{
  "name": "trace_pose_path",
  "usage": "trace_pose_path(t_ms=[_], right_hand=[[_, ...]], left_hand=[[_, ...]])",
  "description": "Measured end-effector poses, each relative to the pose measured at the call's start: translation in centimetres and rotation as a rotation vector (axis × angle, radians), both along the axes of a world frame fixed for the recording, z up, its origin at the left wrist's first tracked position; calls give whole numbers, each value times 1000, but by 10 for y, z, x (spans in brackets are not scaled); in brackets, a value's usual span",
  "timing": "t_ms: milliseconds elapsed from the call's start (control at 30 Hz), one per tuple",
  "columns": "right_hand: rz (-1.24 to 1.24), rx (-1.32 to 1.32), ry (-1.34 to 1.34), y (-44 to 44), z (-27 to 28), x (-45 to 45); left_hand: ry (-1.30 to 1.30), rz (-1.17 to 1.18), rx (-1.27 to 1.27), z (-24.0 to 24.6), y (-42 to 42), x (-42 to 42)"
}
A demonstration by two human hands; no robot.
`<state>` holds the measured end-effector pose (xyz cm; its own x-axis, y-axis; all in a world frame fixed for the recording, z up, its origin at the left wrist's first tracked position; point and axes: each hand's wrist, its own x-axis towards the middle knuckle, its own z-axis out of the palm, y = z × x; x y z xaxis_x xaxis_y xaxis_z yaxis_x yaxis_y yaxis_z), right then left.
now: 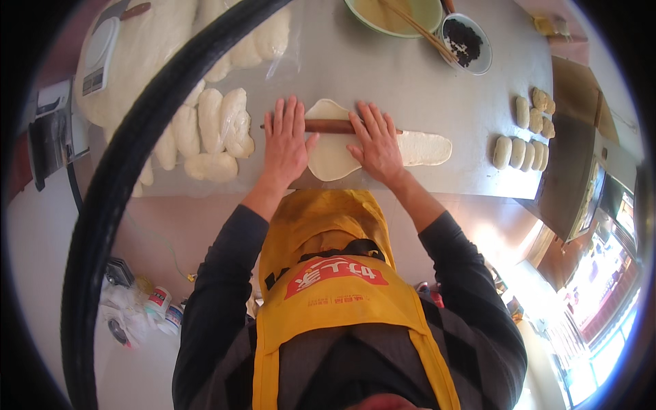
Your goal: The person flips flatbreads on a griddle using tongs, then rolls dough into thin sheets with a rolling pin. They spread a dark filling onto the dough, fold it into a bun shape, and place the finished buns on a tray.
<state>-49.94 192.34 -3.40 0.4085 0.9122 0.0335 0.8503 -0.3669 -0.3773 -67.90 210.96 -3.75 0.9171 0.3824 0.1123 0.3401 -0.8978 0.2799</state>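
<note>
A brown wooden rolling pin [330, 126] lies crosswise over a flattened sheet of dough [333, 156] near the table's front edge. My left hand [287, 138] rests flat over the pin's left end, fingers extended and pointing away from me. Over the pin's right part lies my right hand [376, 143], its palm down and fingers slightly apart. Neither hand is wrapped around the pin. To the right of my right hand, a long flat strip of dough [425, 148] extends on the metal table. The pin's ends are partly hidden by the hands.
Dough pieces [210, 120] lie at left, some under clear plastic, with a digital scale [100, 51] beyond. At the back stand a green-rimmed bowl [400, 35] with chopsticks [425, 31] and a white bowl [482, 64] of dark filling. Small dough rolls [503, 152] sit at right on the metal table [461, 107].
</note>
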Motion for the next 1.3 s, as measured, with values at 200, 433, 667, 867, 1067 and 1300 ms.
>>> trace_pose_path(t_ms=[200,433,667,867,1067,1300], right_hand=[[149,100,-3,30,-4,73],[87,97,21,-10,2,0],[-140,5,11,10,11,-16],[22,-127,-4,-63,16,-108],[-75,102,141,-78,33,-111],[-208,206,-120,-72,10,-16]], left_hand=[[-55,86,-13,-9,58,106],[-91,22,-12,-4,28,39],[-48,27,-27,6,26,32],[31,-80,-188,19,-34,-77],[152,-167,-221,39,-52,-99],[-51,-222,-63,-1,-33,47]])
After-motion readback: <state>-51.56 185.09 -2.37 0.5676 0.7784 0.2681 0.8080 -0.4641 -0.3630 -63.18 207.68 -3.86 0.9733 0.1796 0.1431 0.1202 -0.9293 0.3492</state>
